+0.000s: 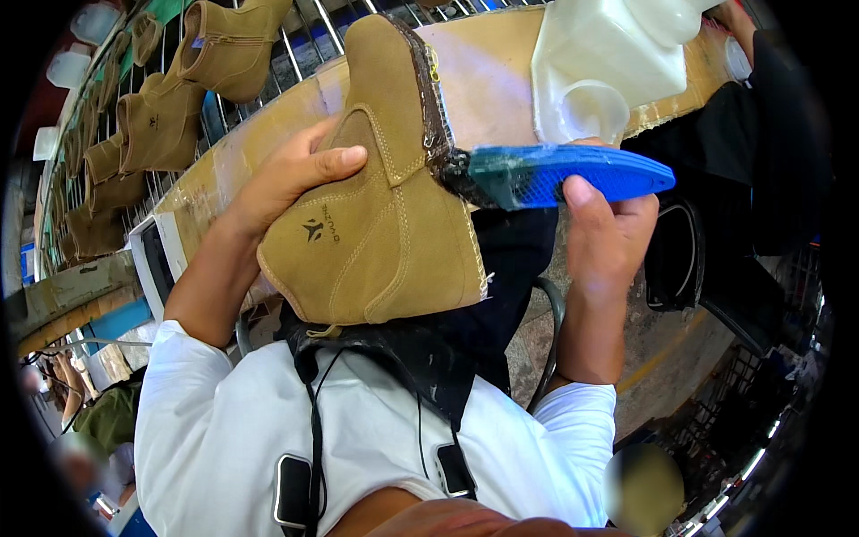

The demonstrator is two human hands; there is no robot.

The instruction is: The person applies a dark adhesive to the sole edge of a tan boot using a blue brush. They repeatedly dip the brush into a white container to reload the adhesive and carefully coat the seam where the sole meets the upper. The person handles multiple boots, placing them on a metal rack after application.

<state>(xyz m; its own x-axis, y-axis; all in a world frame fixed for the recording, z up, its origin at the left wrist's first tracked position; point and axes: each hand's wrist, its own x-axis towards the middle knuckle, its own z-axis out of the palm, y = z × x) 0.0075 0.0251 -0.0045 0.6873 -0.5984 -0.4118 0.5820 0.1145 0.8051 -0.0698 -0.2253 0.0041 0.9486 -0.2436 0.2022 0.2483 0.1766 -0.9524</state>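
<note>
A tan suede ankle boot upper (358, 233) with no outsole lies on its side in front of me, toe pointing away. My left hand (309, 170) grips it from the left, thumb pressed on the suede. In my right hand (608, 215) is a blue-handled brush (582, 173), held between thumb and fingers. Its dark bristles (458, 174) touch the boot's bottom edge on the right side. Along the front part of that edge runs a dark, wet-looking band (436, 107); the heel part looks pale with frayed threads.
Several similar tan boots (165, 125) stand on a metal rack at the far left. A translucent white container (617, 63) sits on the cardboard-covered bench (483, 63). At the right, another person's arm (738, 31) reaches toward the container.
</note>
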